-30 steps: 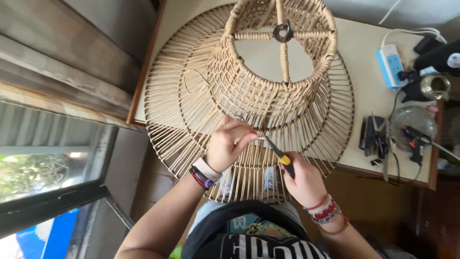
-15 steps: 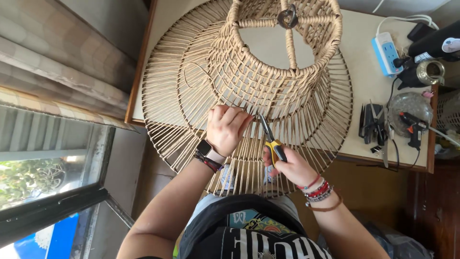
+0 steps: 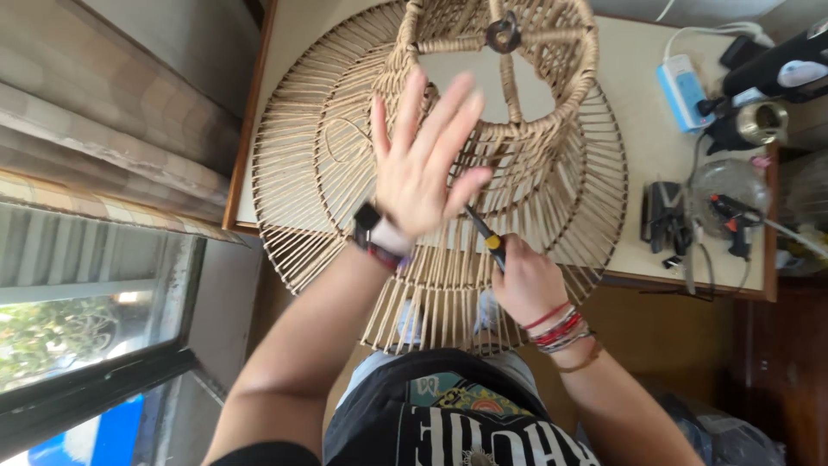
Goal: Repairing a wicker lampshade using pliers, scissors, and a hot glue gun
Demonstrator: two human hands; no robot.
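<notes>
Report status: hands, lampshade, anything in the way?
Left hand lifted off, fingers spread, holding nothing. Right hand gripping a small hand tool at the wicker lampshade. Nothing between tool and lampshade.

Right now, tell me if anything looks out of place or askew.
The rattan lampshade overhangs the table edge toward the person. The left hand is lifted open; the right hand grips a tool.

A craft workshop: rattan lampshade (image 3: 345,155), glue gun (image 3: 733,220), cluttered table (image 3: 638,121).
</notes>
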